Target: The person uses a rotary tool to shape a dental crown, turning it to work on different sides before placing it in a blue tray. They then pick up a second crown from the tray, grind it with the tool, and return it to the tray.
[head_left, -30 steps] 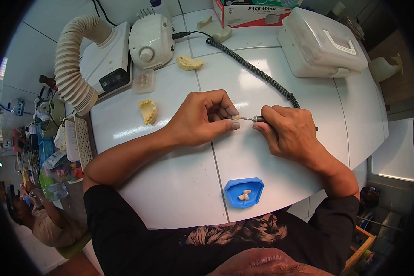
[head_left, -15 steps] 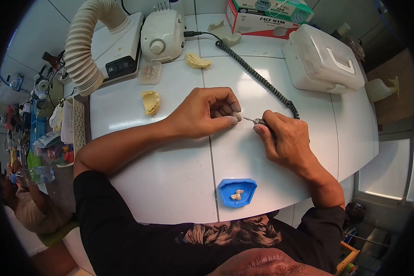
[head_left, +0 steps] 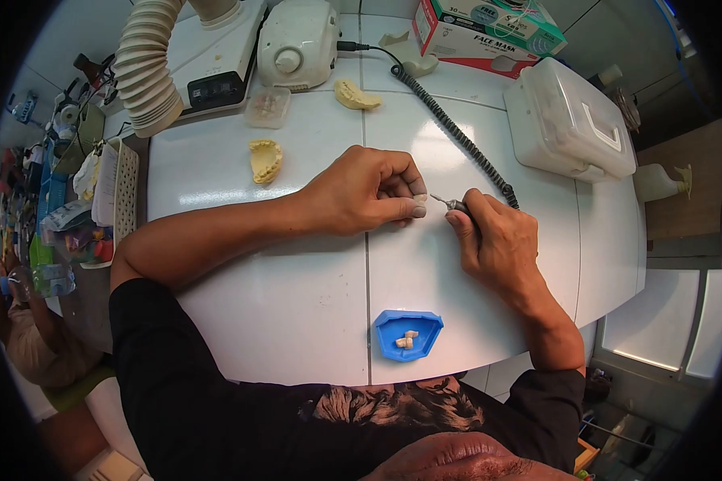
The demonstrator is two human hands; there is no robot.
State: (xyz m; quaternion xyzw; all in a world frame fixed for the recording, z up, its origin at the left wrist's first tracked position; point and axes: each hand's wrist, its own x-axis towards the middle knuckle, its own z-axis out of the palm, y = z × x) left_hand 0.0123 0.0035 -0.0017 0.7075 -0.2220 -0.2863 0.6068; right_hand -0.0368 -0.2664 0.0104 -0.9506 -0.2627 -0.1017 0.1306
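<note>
My left hand (head_left: 365, 192) is closed, pinching a small whitish tooth-like piece (head_left: 421, 199) between thumb and fingertips; the fingers hide much of it. In my right hand (head_left: 501, 240) is a dark rotary handpiece (head_left: 456, 206), gripped like a pen. Its thin bur points left at the piece, with a small gap seeming to lie between them. Nearer my body, a blue tray (head_left: 386, 322) holds a few tooth-coloured pieces (head_left: 407, 340). Beyond my left forearm lie a yellowish dental cast (head_left: 265, 163) and a second cast (head_left: 356, 95) on its side.
A coiled cord (head_left: 457, 124) runs from the white control box (head_left: 298, 46) to the handpiece. At the back left a ribbed hose (head_left: 146, 76) arches over. A lidded plastic case (head_left: 569, 120) and mask boxes (head_left: 485, 36) stand back right. Another person (head_left: 44, 341) sits far left.
The whole view has shifted a little, so the back of the table sits higher. Both hands keep their grips; the bur's tip now points slightly higher beside the piece.
</note>
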